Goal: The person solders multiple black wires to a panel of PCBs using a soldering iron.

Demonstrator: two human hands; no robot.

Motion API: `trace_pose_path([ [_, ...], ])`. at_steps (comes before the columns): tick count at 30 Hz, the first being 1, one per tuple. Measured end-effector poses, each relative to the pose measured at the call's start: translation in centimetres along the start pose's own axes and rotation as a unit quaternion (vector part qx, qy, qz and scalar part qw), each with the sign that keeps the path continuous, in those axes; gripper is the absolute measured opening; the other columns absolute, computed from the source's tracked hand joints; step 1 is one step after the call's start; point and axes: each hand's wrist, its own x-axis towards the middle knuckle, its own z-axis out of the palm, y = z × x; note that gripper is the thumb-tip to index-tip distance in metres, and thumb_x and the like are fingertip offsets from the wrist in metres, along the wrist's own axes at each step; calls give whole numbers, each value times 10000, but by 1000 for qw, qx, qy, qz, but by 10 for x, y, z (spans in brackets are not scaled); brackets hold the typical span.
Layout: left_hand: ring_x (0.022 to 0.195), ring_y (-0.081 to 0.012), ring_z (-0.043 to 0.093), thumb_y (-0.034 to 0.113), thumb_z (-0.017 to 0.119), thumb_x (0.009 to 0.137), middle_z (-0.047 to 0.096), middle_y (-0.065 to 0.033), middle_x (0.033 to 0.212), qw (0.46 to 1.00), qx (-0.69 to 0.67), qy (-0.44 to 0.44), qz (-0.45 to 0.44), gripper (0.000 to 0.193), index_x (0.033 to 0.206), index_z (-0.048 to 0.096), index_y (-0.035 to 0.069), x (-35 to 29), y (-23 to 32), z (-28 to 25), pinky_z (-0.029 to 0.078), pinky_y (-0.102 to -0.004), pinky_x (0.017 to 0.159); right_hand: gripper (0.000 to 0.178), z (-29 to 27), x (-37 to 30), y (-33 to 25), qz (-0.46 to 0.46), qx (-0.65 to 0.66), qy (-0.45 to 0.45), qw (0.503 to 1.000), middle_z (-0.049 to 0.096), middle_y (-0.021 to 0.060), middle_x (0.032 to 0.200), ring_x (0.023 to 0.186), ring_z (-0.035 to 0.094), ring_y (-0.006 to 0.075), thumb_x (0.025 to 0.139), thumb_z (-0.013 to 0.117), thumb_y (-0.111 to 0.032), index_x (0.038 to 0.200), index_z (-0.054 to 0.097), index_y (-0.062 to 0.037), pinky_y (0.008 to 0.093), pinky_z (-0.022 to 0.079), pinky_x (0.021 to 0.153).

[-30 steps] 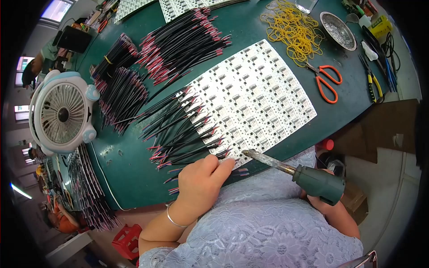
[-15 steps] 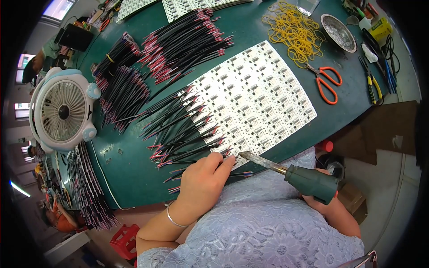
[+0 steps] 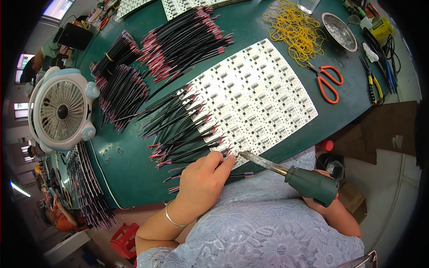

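A white circuit board panel (image 3: 254,91) with rows of small dark parts lies on the green table. Short black cables (image 3: 178,136) with coloured ends stick out along its left edge. At the panel's near corner my left hand (image 3: 203,178) is closed, thumb and forefinger pinching a cable end against the board; the fingers mostly cover it. My right hand (image 3: 319,205) grips a dark green soldering gun (image 3: 310,183), whose body hides most of the fingers. The gun's metal tip touches or nearly touches the board just right of my left fingertips.
Bundles of black cables (image 3: 178,42) lie beyond the panel, beside a white fan (image 3: 62,111) at left. Yellow rubber bands (image 3: 295,31), orange-handled scissors (image 3: 328,82), a metal dish (image 3: 339,32) and yellow-black cutters (image 3: 373,85) sit at right. More panels (image 3: 187,8) are stacked at the back.
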Motion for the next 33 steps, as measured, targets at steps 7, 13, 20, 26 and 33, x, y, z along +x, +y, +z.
trace_pose_path([
  [7, 616, -183, 547, 76, 613, 739, 474, -48, 779, 1000, -10, -6, -14, 239, 975, 646, 60, 1, 2, -1, 449, -301, 489, 468, -6, 2, 4, -91, -81, -26, 992, 647, 95, 924, 801, 642, 212, 658, 698, -91, 1079, 543, 42, 314, 514, 734],
  [13, 633, -209, 571, -58, 632, 608, 517, -51, 786, 999, -20, -11, -47, 371, 956, 665, 67, 2, 7, -4, 480, -313, 532, 478, -6, -4, 1, 8, -5, -34, 999, 648, 94, 898, 760, 647, 220, 654, 704, -110, 1072, 536, 54, 291, 519, 697],
  [20, 649, -211, 572, -60, 634, 593, 515, -48, 782, 999, -16, -22, -47, 381, 951, 663, 65, 5, 8, -6, 480, -321, 548, 165, -5, 3, -6, -11, -22, -1, 1000, 657, 65, 815, 696, 632, 237, 725, 596, -91, 877, 656, -69, 356, 488, 666],
  [26, 659, -217, 574, -54, 634, 574, 532, -43, 784, 999, -17, -8, -42, 394, 941, 669, 84, 5, 7, -6, 474, -320, 547, 109, -4, 3, -7, 14, 53, 15, 998, 629, 41, 718, 643, 612, 194, 783, 552, -76, 849, 634, -52, 329, 467, 607],
  [33, 660, -214, 573, -57, 630, 569, 541, -39, 768, 999, -38, 0, -31, 364, 900, 679, 87, 7, 5, -5, 469, -319, 545, 142, -2, 1, -5, 16, 53, 25, 998, 648, 66, 816, 712, 611, 240, 746, 600, -73, 879, 646, -56, 350, 461, 647],
])
